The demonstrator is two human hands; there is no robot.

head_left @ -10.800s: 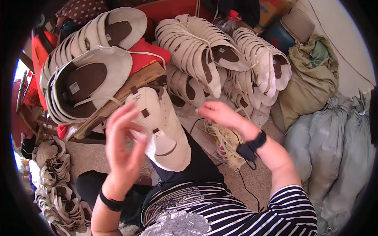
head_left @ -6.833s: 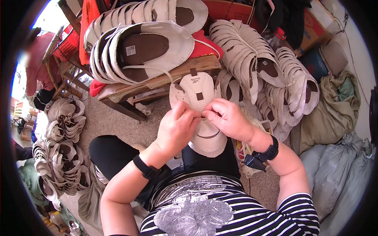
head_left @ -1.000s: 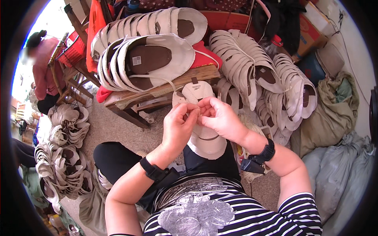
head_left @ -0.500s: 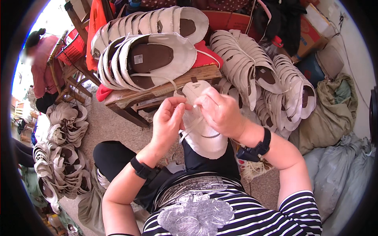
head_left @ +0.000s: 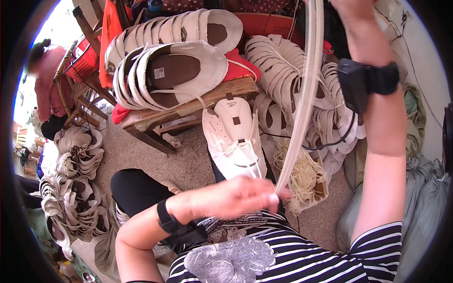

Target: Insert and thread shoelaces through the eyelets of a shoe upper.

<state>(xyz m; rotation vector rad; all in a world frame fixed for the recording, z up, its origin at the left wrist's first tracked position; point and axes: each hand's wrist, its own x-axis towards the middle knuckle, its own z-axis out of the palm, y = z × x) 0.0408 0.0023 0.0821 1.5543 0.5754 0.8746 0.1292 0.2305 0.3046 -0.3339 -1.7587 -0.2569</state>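
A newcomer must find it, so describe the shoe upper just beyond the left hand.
Start at the wooden bench bearing nested uppers. Below its right end, just beyond the left hand, sits one pale upper, toe lowest. Unlike those, it is single, its tongue showing, with a lace crossing near the toe.

Here we are at centre frame: one shoe upper point(head_left: 236, 120) lies along a thigh point(head_left: 217, 172), just before the bench point(head_left: 153, 118), the left hand point(head_left: 231, 197) below it. From that hand we follow a lace point(head_left: 307, 80) running up to the top edge, with the right hand point(head_left: 356, 8) beside it at upper right. At upper left, we see nested uppers point(head_left: 205, 66) on the bench, two rows, one behind the other. Right of the bench, more stacked uppers point(head_left: 270, 59); below those, bundled laces point(head_left: 304, 174) in a box point(head_left: 322, 194). Sacks point(head_left: 422, 207) line the lower right, heaped uppers point(head_left: 78, 188) the far left.
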